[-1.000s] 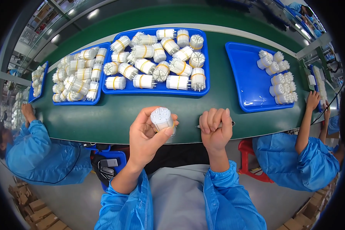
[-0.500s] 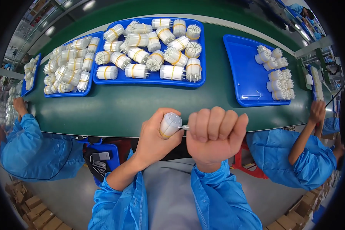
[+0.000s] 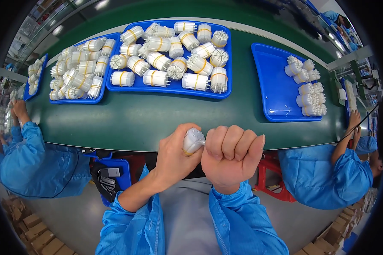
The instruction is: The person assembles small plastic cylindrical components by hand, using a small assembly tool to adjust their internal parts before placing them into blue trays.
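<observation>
My left hand [image 3: 174, 155] is wrapped round a short white cylindrical bundle [image 3: 192, 142], tilted so its greyish, segmented end faces up. A yellow band shows low on its side. My right hand [image 3: 232, 155] is closed in a fist beside it, palm side partly turned to me. From the fist a thin translucent piece [image 3: 202, 143] sticks out toward the bundle's upper edge and appears to touch it; the rest is hidden in the fingers. Both hands are above the near edge of the green table [image 3: 149, 114].
A blue tray [image 3: 166, 91] of loose banded bundles lies ahead, with another full blue tray [image 3: 98, 101] to its left. At the right, a blue tray [image 3: 274, 91] holds bundles stood in groups. Co-workers in blue sleeves [image 3: 25, 148] sit on both sides. A red stool [image 3: 270, 180] stands below.
My right fist has moved left and slightly down, closer to the bundle, so the gap has closed. The bundle has tilted a little in my left hand.
</observation>
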`<state>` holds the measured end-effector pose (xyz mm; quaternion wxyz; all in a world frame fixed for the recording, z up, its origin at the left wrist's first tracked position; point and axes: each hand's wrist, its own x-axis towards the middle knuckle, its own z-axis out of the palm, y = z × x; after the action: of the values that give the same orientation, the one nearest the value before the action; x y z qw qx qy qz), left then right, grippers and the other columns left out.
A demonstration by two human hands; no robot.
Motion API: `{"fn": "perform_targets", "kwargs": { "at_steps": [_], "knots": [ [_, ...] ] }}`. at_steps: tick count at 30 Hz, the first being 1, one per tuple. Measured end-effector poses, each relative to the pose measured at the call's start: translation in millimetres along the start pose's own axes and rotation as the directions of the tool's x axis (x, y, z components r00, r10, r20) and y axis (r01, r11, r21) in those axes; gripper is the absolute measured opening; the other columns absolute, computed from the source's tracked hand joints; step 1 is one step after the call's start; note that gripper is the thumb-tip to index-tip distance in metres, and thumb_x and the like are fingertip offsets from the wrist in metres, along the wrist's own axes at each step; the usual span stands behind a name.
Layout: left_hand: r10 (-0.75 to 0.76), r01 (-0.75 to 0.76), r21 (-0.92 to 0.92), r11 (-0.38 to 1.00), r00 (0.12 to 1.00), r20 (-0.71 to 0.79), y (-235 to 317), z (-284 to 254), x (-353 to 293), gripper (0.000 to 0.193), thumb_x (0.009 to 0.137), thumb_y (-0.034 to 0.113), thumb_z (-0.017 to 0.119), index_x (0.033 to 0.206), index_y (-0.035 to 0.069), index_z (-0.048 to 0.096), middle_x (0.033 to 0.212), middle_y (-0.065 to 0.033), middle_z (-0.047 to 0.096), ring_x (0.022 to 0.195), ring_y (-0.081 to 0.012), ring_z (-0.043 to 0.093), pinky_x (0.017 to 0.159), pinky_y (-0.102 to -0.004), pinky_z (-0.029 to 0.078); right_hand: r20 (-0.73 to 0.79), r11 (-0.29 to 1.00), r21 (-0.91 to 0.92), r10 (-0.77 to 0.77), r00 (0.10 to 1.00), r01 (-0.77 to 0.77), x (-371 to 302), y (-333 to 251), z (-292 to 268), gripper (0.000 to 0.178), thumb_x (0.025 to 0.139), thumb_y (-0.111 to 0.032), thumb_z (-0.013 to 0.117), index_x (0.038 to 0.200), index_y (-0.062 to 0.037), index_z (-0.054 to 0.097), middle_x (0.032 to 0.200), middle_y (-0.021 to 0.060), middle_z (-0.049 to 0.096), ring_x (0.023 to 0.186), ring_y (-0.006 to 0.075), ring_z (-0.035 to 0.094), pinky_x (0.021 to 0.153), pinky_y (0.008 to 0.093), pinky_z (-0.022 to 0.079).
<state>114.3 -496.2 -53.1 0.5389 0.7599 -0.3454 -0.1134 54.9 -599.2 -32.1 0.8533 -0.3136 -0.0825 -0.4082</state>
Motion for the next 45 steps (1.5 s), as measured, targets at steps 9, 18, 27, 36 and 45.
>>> {"fn": "perform_targets", "kwargs": {
  "at_steps": [9, 18, 27, 36, 45],
  "knots": [
    [0.086, -0.092, 0.156, 0.983, 0.995, 0.046, -13, 1, 9, 0.04, 0.072, 0.005, 0.077, 0.106, 0.004, 0.056, 0.083, -0.0195, 0.065, 0.073, -0.0403, 0.066, 0.063, -0.0419, 0.053, -0.119, 0.988, 0.016, 0.153, 0.981, -0.152, 10, 6, -13, 0.047, 0.108, -0.034, 0.026, 0.065, -0.0143, 0.03, 0.056, -0.001, 0.031, 0.049, 0.0119, 0.027, 0.048, 0.0287, 0.027],
    [-0.051, 0.067, -0.315, 0.947, 0.997, 0.058, -22, -15, 20, 0.047, 0.074, -0.002, 0.076, 0.117, 0.001, 0.058, 0.107, -0.0096, 0.062, 0.099, -0.0194, 0.059, 0.087, -0.03, 0.047, -0.237, 0.999, -0.018, -0.038, 0.971, 0.035, 15, -19, -22, 0.047, 0.108, -0.032, 0.028, 0.064, -0.0134, 0.031, 0.056, -0.0005, 0.03, 0.047, 0.0114, 0.026, 0.045, 0.027, 0.028],
    [0.304, -0.307, -0.325, 0.894, 0.951, -0.061, -18, -21, 24, 0.04, 0.079, -0.003, 0.072, 0.114, 0.001, 0.053, 0.107, -0.0151, 0.058, 0.104, -0.026, 0.058, 0.092, -0.038, 0.046, -0.209, 0.974, -0.209, 0.042, 0.977, -0.087, -9, 9, -61, 0.046, 0.107, -0.029, 0.026, 0.064, -0.0129, 0.032, 0.055, 0.0005, 0.031, 0.047, 0.0123, 0.027, 0.044, 0.0273, 0.027],
    [0.254, -0.245, -0.44, 0.864, 0.966, -0.04, -8, -21, 20, 0.042, 0.078, -0.003, 0.071, 0.116, 0.002, 0.055, 0.108, -0.0139, 0.06, 0.098, -0.0239, 0.059, 0.084, -0.0329, 0.047, -0.164, 0.963, -0.254, 0.049, 0.985, -0.09, -8, 10, -64, 0.046, 0.107, -0.029, 0.027, 0.065, -0.0127, 0.032, 0.055, 0.0007, 0.031, 0.048, 0.0124, 0.029, 0.045, 0.0272, 0.028],
    [0.081, -0.061, -0.56, 0.826, 0.997, 0.01, -1, -28, 16, 0.042, 0.08, -0.004, 0.07, 0.118, 0.0, 0.054, 0.107, -0.0127, 0.059, 0.097, -0.019, 0.06, 0.084, -0.0294, 0.048, -0.156, 0.96, -0.261, 0.058, 0.986, -0.097, -7, 13, -64, 0.046, 0.107, -0.029, 0.027, 0.065, -0.0124, 0.032, 0.055, 0.0007, 0.031, 0.048, 0.0123, 0.028, 0.046, 0.0274, 0.028]
  ]
}}
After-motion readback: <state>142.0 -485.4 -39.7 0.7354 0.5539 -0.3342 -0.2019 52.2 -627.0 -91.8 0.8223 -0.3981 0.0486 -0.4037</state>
